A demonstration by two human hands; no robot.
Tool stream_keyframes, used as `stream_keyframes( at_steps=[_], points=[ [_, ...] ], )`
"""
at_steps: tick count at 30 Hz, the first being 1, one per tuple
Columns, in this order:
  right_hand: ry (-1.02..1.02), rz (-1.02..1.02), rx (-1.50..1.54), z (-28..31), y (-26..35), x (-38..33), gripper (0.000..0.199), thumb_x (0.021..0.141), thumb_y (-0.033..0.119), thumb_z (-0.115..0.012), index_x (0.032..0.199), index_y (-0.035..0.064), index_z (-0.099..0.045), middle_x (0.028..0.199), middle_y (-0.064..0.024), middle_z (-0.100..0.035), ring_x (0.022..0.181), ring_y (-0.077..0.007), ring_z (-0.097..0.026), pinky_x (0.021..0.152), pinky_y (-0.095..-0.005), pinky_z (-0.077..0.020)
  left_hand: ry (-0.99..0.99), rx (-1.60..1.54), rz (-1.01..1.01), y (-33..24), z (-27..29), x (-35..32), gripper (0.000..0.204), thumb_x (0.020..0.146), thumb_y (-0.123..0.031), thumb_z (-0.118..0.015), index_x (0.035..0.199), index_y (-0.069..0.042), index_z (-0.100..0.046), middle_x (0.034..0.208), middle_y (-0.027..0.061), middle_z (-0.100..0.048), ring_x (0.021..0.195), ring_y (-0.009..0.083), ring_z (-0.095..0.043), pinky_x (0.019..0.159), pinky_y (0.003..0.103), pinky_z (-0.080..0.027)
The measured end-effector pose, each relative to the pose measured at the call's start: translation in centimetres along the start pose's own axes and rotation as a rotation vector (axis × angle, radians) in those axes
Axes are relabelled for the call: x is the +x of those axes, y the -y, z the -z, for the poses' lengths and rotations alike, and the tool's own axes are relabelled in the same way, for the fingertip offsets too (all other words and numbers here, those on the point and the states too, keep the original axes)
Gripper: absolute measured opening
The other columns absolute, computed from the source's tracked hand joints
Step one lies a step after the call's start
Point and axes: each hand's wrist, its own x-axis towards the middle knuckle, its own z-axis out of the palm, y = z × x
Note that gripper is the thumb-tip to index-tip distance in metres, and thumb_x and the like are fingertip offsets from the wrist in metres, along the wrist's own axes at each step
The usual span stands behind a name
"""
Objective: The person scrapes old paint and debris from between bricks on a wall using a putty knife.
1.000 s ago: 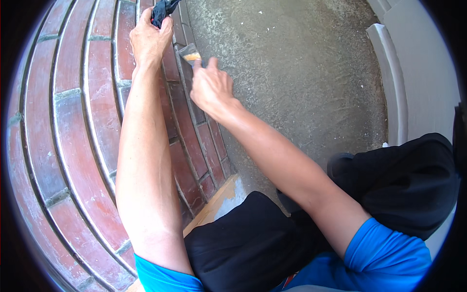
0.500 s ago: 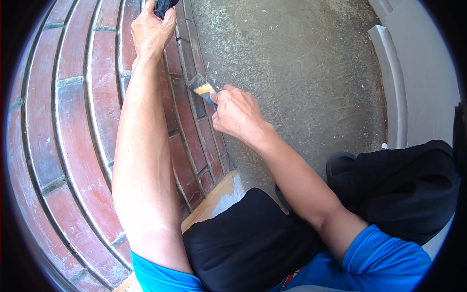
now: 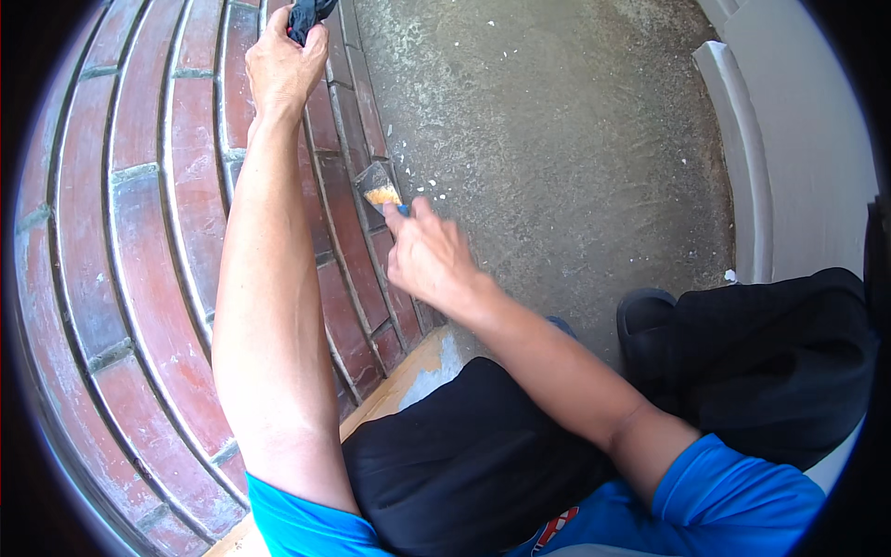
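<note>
My right hand (image 3: 429, 255) grips the blue handle of a putty knife (image 3: 379, 188). Its flared grey blade has a yellowish patch near the handle and lies against the lower courses of the brick wall (image 3: 200, 144), close to the floor. Farther up the wall, my left hand (image 3: 285, 67) is closed round a black crumpled thing, perhaps cloth (image 3: 306, 17), with a speck of red by the fingers. The frame's top edge cuts part of it off. My left arm stretches along the brick face.
A rough grey concrete floor (image 3: 557, 176) with scattered white flakes runs beside the wall. On the right stands a pale panel with a raised edge (image 3: 738, 139). My black-trousered knees (image 3: 464, 455) and a dark shoe (image 3: 642, 320) are near. A tan strip (image 3: 408, 371) borders the bricks.
My right hand and the putty knife have shifted slightly down and left in view, nearer to me. More white flakes show on the floor by the blade. My left hand keeps its hold.
</note>
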Motion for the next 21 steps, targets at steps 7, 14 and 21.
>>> stream_keyframes(
  at_steps=[7,14,21],
  points=[
    [-0.108,-0.023,0.059,-1.8,0.1,3.5,0.053,0.083,0.010,-0.052,0.132,-0.0094,-0.045,0.113,-0.0314,-0.051,0.078,-0.0464,-0.066,0.070,-0.0504,-0.0568,-0.030,-0.002,-0.087,0.5,-0.4,0.5,0.046,0.078,-0.039,-0.063,0.117,-0.015,-0.065,0.082,0.0154,-0.069,0.080,0.0292,-0.068,0.078,0.038,-0.052],
    [0.011,-0.077,0.001,-1.8,2.5,1.9,0.058,0.077,0.008,-0.058,0.130,-0.0132,-0.045,0.111,-0.0347,-0.051,0.082,-0.0493,-0.065,0.070,-0.0481,-0.0578,-0.018,0.019,-0.039,2.3,-0.9,-0.4,0.045,0.078,-0.038,-0.063,0.117,-0.015,-0.065,0.079,0.0152,-0.068,0.079,0.0293,-0.067,0.077,0.039,-0.051],
    [-0.133,-0.068,-0.089,0.9,2.7,9.5,0.034,0.095,0.008,-0.041,0.116,-0.0162,-0.052,0.110,-0.0304,-0.057,0.086,-0.0404,-0.068,0.070,-0.0434,-0.0596,-0.057,0.010,-0.079,0.9,-1.7,0.9,0.046,0.077,-0.037,-0.064,0.117,-0.015,-0.065,0.083,0.0161,-0.069,0.080,0.0294,-0.068,0.078,0.038,-0.051]
  ],
)
